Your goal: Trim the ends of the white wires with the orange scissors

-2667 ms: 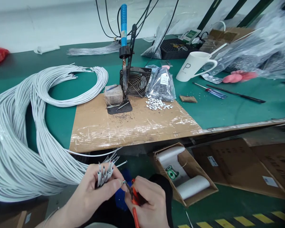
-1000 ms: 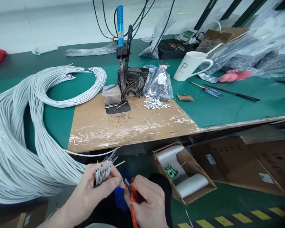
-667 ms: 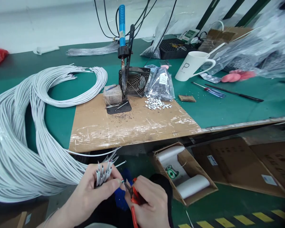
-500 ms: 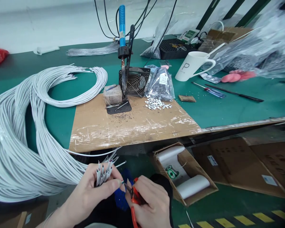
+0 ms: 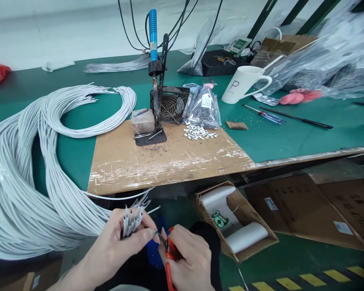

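My left hand point(image 5: 121, 242) is closed around a bunch of white cable ends point(image 5: 132, 221), whose short tips stick up above the fingers. Between its thumb and forefinger one cable end points right. My right hand point(image 5: 188, 254) grips red-handled cutting pliers point(image 5: 171, 252). The dark jaws meet that pinched cable end, though I cannot tell whether they are closed on it. The held cables run back to a big coil of white cables point(image 5: 57, 198) at the left, hanging over the table's edge.
On the green table lies a cardboard sheet point(image 5: 170, 165) bearing a blue-handled soldering iron point(image 5: 153, 36) in its stand, a small fan point(image 5: 170, 107) and a pile of small white parts point(image 5: 198, 132). A mug point(image 5: 241, 85) and screwdriver point(image 5: 265, 115) are right. An open carton point(image 5: 261, 242) stands below.
The pliers and my right hand have shifted very slightly left. My left hand stays in place with the cables. The table view has moved a little with my head.
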Demonstrator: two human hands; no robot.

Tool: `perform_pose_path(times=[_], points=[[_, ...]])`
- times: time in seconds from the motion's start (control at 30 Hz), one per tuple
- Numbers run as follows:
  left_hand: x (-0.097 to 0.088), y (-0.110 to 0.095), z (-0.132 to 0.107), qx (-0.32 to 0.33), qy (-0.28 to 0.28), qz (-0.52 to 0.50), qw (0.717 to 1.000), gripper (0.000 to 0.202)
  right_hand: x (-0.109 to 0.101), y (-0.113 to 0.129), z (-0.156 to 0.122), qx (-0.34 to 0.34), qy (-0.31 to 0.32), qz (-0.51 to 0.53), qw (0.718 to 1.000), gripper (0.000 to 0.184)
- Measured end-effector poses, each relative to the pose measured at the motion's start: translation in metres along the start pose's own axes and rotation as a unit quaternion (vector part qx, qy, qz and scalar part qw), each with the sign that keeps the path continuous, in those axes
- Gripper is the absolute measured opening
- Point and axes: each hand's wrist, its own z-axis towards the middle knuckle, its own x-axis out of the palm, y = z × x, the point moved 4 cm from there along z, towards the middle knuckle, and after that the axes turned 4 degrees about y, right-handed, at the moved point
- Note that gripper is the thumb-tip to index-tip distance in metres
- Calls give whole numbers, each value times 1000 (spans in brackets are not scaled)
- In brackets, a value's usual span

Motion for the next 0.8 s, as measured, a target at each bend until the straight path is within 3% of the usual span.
perform_pose_path(times=[0.23,0.4,0.5,0.63,0.8], points=[[4,-6,2,34,7,32,999,38,27,-1,-14,96,-124,63,986,40],[-1,-1,0,35,-7,39,999,38,2,-34,-15,229,-220,109,942,49],[-1,-3,2,33,3,47,998,40,-4,-41,-17,255,-135,116,950,51],[3,-11,2,19,23,34,999,34,5,-23,-16,163,31,69,984,49],[5,-15,0,21,27,-5,999,28,7,-10,-9,93,95,45,990,43]])
